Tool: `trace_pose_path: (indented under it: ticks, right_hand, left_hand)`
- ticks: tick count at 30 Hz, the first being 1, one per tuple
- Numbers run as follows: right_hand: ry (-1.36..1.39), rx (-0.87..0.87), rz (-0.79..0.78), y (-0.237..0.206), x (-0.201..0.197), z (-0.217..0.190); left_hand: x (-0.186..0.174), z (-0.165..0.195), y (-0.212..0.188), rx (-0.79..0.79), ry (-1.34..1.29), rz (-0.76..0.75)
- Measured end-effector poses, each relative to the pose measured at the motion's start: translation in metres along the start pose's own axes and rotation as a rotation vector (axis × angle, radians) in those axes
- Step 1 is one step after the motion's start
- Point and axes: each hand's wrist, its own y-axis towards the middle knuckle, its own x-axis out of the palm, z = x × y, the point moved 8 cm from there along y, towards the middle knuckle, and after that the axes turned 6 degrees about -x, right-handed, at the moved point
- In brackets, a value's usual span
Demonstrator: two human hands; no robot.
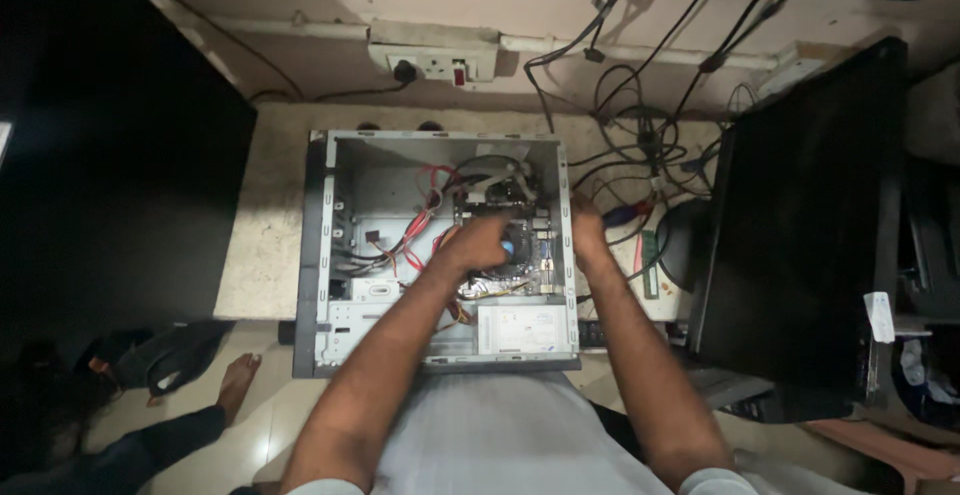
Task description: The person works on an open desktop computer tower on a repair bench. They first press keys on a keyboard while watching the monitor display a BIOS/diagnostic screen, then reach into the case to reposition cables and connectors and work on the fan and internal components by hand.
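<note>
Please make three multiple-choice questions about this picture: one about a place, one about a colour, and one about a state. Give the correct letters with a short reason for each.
1. Where is the left hand?
A. Inside the open computer case, over the cooler fan
B. On the wall socket
C. On the floor

2. What colour are the thin cables inside the case, left of the fan?
A. Green
B. Red
C. Purple

3. In what state is the computer case?
A. Closed with its side panel on
C. Wrapped in plastic
B. Lying on its side with the inside exposed

Answers:
1 A: the hand reaches into the case and covers part of the fan.
2 B: red cables run across the metal interior.
3 B: the board and cables are visible from above, while the right hand rests at the case's right edge.
</note>
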Motion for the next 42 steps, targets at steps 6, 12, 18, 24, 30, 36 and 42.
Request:
trace_pose_path:
  ticks: [6,12,18,24,30,36,42]
  right_hand:
    - [0.141,0.001,0.014,-0.001,0.003,0.008]
    - [-0.266,-0.225,0.159,-0.006,-0.018,-0.008]
    - [-0.275,-0.367,0.387,-0.048,-0.032,-0.059]
    - [-0.301,-0.419,0.094,-0.06,0.031,-0.079]
    - [-0.777,-0.649,-0.082,-0.071,0.068,-0.097]
    - [-1.351,-0.641,-0.302,-0.071,0.102,-0.08]
    - [-1.46,-0.606,-0.482,-0.072,0.11,-0.063]
  left_hand:
    - [0.001,0.004,-0.008,-0.122,0.269,0.04]
    - [-0.002,0.0,-0.008,-0.261,0.24,0.055]
    - [-0.016,0.017,-0.013,-0.227,0.318,0.008]
    - [-0.017,0.006,-0.009,-0.308,0.305,0.054]
    - [-0.012,-0.01,-0.003,-0.258,0.228,0.069]
    - [-0.01,-0.023,0.004,-0.166,0.184,0.143]
    - [-0.002,-0.034,0.009,-0.229,0.137,0.061]
